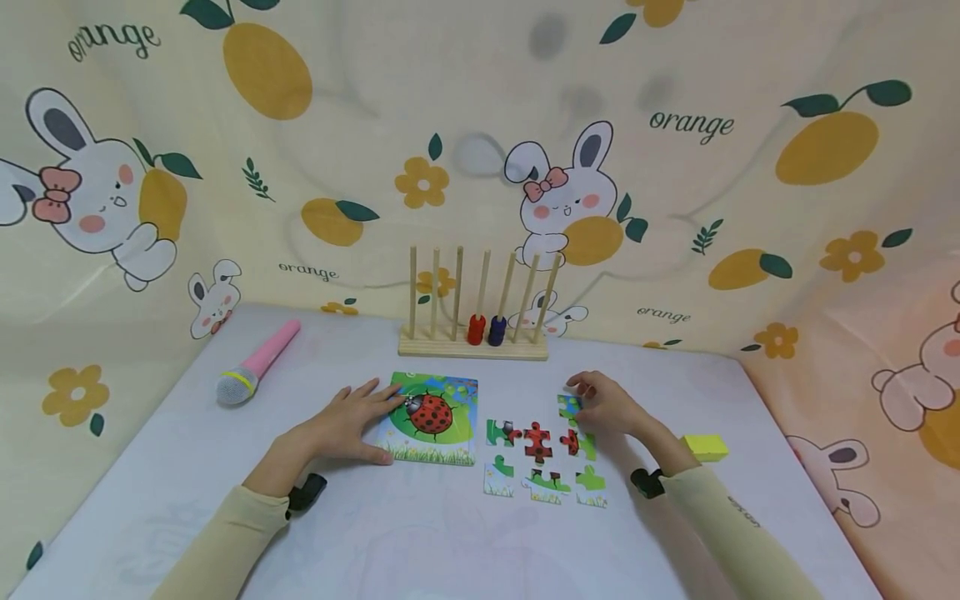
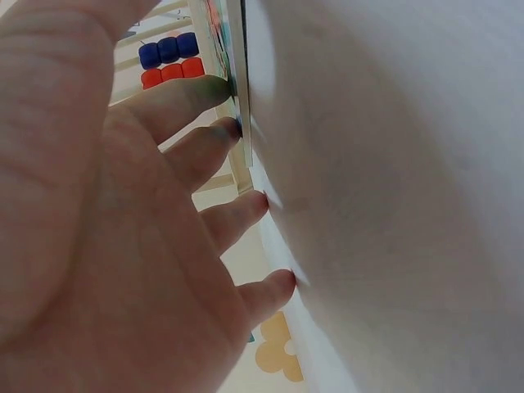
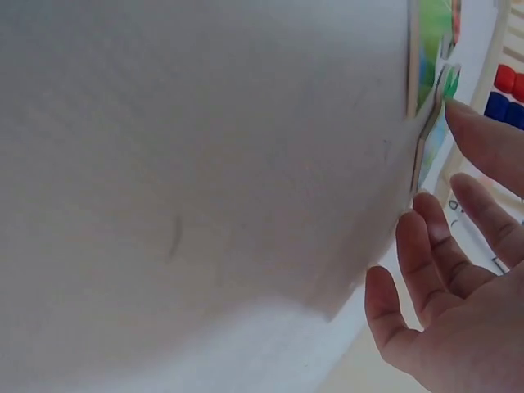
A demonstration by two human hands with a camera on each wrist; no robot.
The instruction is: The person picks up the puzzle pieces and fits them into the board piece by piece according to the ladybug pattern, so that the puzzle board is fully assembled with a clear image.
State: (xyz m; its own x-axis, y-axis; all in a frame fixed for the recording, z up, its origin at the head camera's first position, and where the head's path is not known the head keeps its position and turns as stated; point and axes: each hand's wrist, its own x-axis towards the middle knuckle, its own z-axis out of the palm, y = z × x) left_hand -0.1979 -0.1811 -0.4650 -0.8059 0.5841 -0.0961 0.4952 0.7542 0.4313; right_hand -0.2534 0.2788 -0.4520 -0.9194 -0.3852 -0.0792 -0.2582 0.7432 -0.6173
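Note:
My left hand [image 1: 348, 425] lies with spread fingers at the left edge of a square ladybug picture board [image 1: 467, 417]. In the left wrist view, two fingertips [image 2: 219, 88] meet the board's edge, while the others rest on the table. My right hand [image 1: 609, 407] is over the top right of a group of loose jigsaw pieces. Its thumb [image 3: 475, 135] touches a green and blue puzzle piece [image 1: 567, 406] lying on the table, with the other fingers loosely bent beside it. Several pieces, including a red ladybug-body piece [image 1: 537, 442], lie spaced in rows between the hands.
Behind the puzzle stands a wooden peg rack [image 1: 472, 346] with red beads [image 1: 476, 330] and dark blue beads [image 1: 497, 331]. A pink toy microphone [image 1: 258, 362] lies at the back left. A yellow block [image 1: 705, 447] sits by the right forearm. Patterned cloth [image 1: 360, 125] hangs behind the table.

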